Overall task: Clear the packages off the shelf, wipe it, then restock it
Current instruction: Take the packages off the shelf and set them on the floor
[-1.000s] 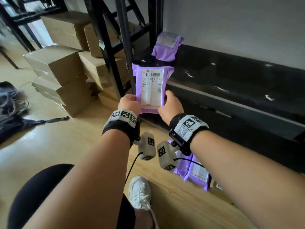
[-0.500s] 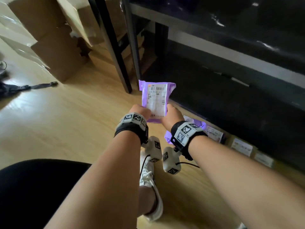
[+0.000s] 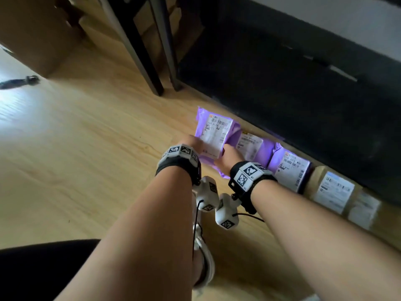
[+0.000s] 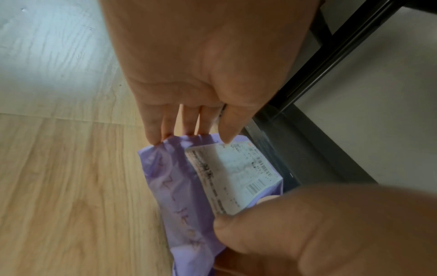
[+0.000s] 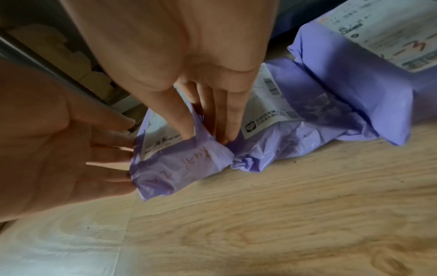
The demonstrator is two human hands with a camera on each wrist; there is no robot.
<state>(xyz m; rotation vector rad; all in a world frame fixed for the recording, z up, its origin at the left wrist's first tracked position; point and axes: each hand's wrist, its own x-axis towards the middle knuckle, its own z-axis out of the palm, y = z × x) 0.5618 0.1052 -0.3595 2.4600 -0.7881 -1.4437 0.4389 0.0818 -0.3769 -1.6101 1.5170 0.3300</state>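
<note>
A purple package (image 3: 213, 132) with a white label is held by its near edge between both hands, low over the wooden floor. My left hand (image 3: 193, 144) pinches its left corner; in the left wrist view the left hand (image 4: 189, 138) has the thumb on the label side of the package (image 4: 179, 196). My right hand (image 3: 227, 153) grips the right corner, and in the right wrist view the right hand (image 5: 208, 136) digs its fingers into the crumpled package (image 5: 179, 168). The dark shelf (image 3: 282, 83) stands just beyond. I cannot tell whether the package touches the floor.
A row of packages lies on the floor along the shelf: a second purple package (image 3: 249, 146), a third purple one (image 3: 290, 168), then brown boxes (image 3: 332, 190). Black rack legs (image 3: 152, 72) and cardboard boxes (image 3: 32, 35) stand to the left. My white shoe (image 3: 204, 257) is below.
Both hands have carried the purple package down from shelf height to floor level, at the left end of the row. The view has tilted down.
</note>
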